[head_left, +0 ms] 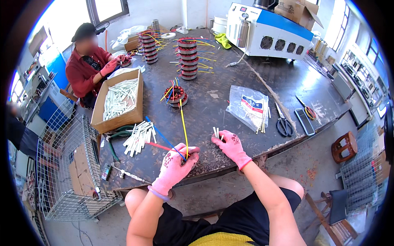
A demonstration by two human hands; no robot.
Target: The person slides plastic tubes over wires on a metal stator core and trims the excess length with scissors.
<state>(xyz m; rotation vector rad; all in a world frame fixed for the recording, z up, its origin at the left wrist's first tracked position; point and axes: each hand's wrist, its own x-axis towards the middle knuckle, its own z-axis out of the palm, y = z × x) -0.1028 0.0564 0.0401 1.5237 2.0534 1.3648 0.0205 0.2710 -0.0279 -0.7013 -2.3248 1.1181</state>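
Observation:
My left hand [176, 166], in a pink glove, is closed on a yellow wire [184, 127], a blue wire [164, 137] and a red wire [162, 146]. The yellow one stretches up toward a wound motor stator [176, 96] with red coils, lying on the table with more coloured wires sticking up. The blue and red wires fan out to the left. My right hand [230, 146], also gloved in pink, pinches a few short white tubes [216, 132] just right of the left hand. A loose pile of white tubes [139, 138] lies left of my left hand.
A cardboard box [119, 119] of white tubes stands at left. Stacked stators [188, 61] rise behind. Right of my hands lie a plastic bag [248, 106], scissors [284, 125] and a phone [304, 121]. A co-worker [90, 61] handles a stator at far left.

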